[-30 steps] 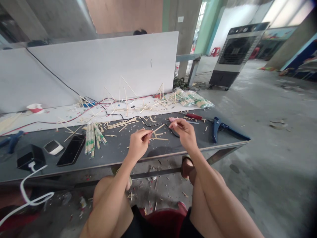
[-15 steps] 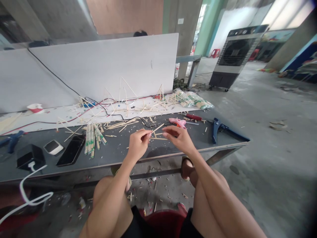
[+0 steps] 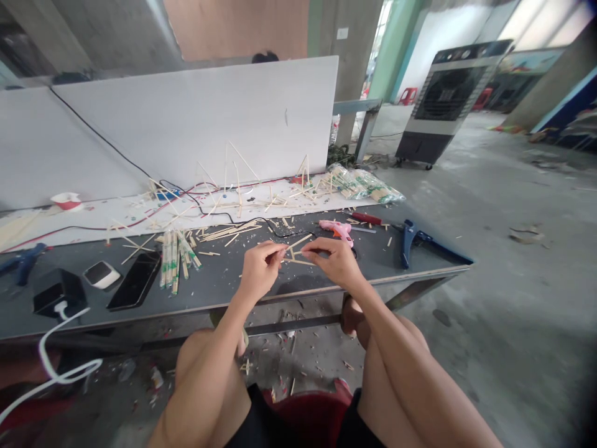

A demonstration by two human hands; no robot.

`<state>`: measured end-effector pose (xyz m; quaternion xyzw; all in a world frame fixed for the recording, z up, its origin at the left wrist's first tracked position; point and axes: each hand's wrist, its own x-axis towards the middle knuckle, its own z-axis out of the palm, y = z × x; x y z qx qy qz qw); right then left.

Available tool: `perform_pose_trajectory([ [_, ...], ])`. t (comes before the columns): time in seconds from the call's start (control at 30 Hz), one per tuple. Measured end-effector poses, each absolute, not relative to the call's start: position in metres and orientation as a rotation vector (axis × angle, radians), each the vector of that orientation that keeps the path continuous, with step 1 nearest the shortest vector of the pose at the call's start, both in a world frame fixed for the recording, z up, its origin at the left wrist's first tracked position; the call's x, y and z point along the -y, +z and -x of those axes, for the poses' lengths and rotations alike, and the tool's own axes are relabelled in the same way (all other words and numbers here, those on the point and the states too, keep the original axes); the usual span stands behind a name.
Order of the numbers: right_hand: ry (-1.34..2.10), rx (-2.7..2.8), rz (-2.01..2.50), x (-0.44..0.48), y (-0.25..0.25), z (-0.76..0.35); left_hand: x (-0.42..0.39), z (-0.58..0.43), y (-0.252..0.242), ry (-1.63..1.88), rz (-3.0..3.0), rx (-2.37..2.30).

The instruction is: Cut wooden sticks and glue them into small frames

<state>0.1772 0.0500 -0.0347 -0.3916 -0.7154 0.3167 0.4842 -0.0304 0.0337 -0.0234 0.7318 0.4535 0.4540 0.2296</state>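
Observation:
Between my hands, near the front edge of the dark table, is a small frame of thin wooden sticks [image 3: 298, 261]. My left hand [image 3: 262, 267] pinches the left end of a slanting stick of it. From the right, my right hand [image 3: 333, 261] has its thumb and fingertips closed together on the short middle stick. Just behind my right hand lies a pink glue gun [image 3: 338, 231]. Loose sticks [image 3: 228, 232] and wrapped stick bundles [image 3: 172, 261] lie to the left of my hands.
A phone [image 3: 135, 281], a white device [image 3: 101, 274] and a black charger [image 3: 58, 292] with a white cable lie at the left. Blue clamping tools [image 3: 407, 244] are at the right, beside a red-handled tool [image 3: 367, 218]. Stick structures [image 3: 239, 186] stand along the white board [image 3: 186, 130].
My right hand's fingers have closed in and moved slightly left onto the stick frame. My left hand stays nearly still. The view has shifted slightly.

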Motion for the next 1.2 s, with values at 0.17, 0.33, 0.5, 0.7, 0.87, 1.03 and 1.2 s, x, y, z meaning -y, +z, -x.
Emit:
perform_pose_trajectory([
  [0.17, 0.704, 1.782, 0.935, -0.0493, -0.0329, -0.1776, -0.0347, 0.0309, -0.0248, 1.227, -2.040, -1.251],
  [0.33, 0.699, 1.780, 0.946, -0.0492, -0.0346, -0.1767, -0.0354, 0.0307, -0.0247, 1.214, -2.070, -1.279],
  [0.5, 0.743, 1.749, 0.969, -0.0498, -0.0380, -0.1768, -0.0359, 0.0304, -0.0255, 1.227, -2.070, -1.281],
  [0.7, 0.815, 1.721, 1.012, -0.0512, -0.0410, -0.1773, -0.0359, 0.0303, -0.0274, 1.233, -2.058, -1.281],
  [0.87, 0.853, 1.692, 1.011, -0.0520, -0.0422, -0.1773, -0.0350, 0.0304, -0.0275, 1.229, -2.047, -1.288],
  [1.03, 0.870, 1.676, 1.016, -0.0516, -0.0411, -0.1773, -0.0338, 0.0298, -0.0257, 1.235, -2.038, -1.279],
  [1.2, 0.890, 1.658, 1.008, -0.0516, -0.0399, -0.1769, -0.0340, 0.0300, -0.0253, 1.237, -2.030, -1.275],
])
